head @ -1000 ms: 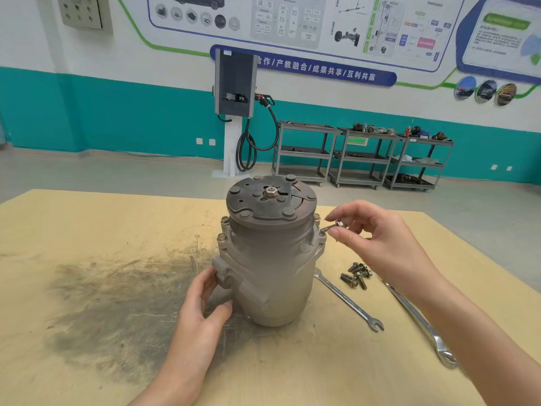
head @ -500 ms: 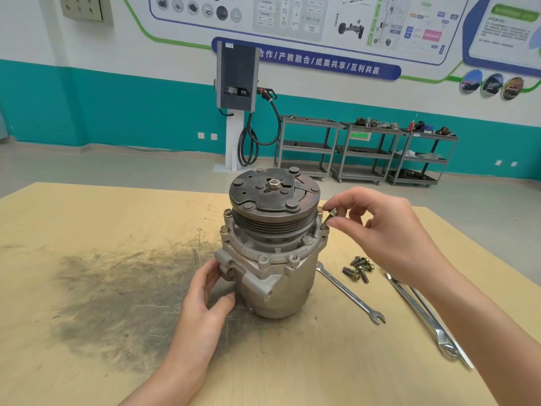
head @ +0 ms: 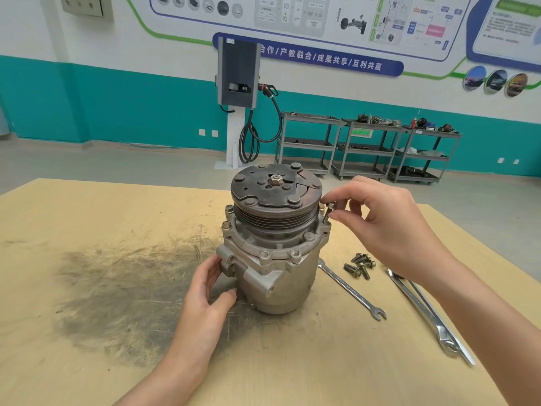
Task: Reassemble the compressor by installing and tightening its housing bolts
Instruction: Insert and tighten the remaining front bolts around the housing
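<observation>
I'm pinching a housing bolt in my right hand, lowering it into the compressor flange's right side. My left hand is bracing the compressor's base, fingers relaxed. Entering tilted, it may cross-thread.

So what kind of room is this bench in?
Most likely an automotive training workshop: a big vehicle-systems diagram poster on the wall, a grey wall-mounted charging unit with black cable, and grey metal shelf carts carrying car parts along the teal wall.
</observation>
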Demonstrator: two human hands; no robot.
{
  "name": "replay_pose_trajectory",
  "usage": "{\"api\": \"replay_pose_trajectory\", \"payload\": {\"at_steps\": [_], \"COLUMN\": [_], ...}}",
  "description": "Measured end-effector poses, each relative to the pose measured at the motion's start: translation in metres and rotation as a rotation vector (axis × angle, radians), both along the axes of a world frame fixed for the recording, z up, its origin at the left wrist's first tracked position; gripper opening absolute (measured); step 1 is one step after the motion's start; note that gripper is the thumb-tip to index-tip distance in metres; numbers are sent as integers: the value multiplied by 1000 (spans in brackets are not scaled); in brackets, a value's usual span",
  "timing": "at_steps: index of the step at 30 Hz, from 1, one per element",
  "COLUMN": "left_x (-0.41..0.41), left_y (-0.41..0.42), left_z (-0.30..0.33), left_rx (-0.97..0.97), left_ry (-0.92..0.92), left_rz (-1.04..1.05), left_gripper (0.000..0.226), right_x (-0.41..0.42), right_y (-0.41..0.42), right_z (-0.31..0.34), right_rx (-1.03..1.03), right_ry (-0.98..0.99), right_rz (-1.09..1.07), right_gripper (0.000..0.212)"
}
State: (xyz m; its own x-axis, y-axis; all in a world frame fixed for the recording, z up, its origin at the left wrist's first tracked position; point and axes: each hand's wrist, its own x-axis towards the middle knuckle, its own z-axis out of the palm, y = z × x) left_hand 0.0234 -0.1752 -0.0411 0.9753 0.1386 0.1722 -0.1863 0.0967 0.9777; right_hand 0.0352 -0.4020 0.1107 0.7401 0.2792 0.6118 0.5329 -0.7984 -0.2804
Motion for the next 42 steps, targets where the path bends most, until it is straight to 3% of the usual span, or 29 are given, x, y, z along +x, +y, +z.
{"api": "replay_pose_trajectory", "payload": {"at_steps": [9,17,33,42], "left_x": [-1,4,13,11], "left_y": [0,3,5,4], "left_z": [0,-7,-17,-15], "left_rx": [-1,-8,-61,-49], "left_ry": [-14,-15,-32,-38], "left_rz": [-3,-9,-5,-15], "left_gripper": [61,63,63,62], "right_x": [3,6,11,10], "right_y": [1,-7,-5,-8], "right_z": [5,26,17,16], "right_rx": [-72,-155,-162,-276], "right_ry": [5,171,124,-36], "right_rz": [-20,37,-6,4], "right_gripper": [22,19,20,21]}}
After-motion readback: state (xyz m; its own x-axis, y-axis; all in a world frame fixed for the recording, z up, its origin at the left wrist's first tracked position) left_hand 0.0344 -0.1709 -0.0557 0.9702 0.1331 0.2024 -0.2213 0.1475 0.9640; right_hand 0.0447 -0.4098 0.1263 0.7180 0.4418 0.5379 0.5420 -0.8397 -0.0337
